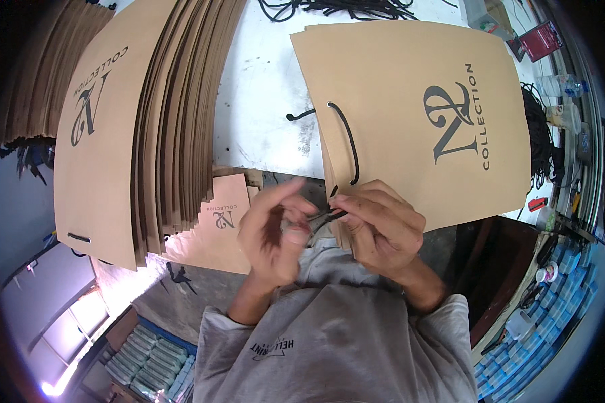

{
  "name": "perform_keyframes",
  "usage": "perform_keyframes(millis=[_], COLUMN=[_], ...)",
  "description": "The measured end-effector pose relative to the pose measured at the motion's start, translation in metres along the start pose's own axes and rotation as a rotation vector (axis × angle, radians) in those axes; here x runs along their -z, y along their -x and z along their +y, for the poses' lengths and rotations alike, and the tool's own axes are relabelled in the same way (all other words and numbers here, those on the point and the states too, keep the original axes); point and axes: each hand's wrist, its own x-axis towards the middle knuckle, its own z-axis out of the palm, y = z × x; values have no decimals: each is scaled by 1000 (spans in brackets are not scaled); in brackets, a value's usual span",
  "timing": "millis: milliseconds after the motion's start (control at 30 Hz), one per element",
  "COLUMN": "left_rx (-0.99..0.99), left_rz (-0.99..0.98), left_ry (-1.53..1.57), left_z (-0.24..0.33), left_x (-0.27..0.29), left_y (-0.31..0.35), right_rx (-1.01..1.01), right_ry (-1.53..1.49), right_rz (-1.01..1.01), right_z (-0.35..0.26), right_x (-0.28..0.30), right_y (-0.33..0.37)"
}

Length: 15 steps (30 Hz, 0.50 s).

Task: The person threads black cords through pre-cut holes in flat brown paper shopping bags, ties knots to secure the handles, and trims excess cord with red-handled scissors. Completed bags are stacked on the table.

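Observation:
A flat brown paper bag (390, 87) with dark print lies on top of others at the table's near right. Through holes at its left edge runs a black cord (351, 144), looped on the face; one knotted end (290, 117) sticks out to the left. My right hand (386, 228) is closed at the bag's lower left corner, thumb and fingers pinching the cord's other end. Just left of it, my left hand (275, 232) is bent toward that end. Its fingers are smeared by motion, so whether they grip the cord is hidden.
A thick row of brown paper bags (101, 134) stands on the left. Black cords (343, 8) lie at the back of the white table (262, 101), with another bunch (538, 134) at the right. A red box cutter (538, 203) lies by the right edge. Blue-white packs (551, 322) sit lower right.

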Motion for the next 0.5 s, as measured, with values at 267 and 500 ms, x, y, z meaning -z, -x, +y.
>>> perform_keyframes(millis=[267, 500], left_rx=[523, 151], left_rz=[-208, 91], left_ry=[231, -137], left_z=[-23, -24], left_x=[-7, -6], left_y=[-13, -9], right_rx=[266, -350], right_ry=[-201, 130], right_rz=[-222, 19], right_z=[-38, 23], right_x=[-4, -13], right_y=[6, 0])
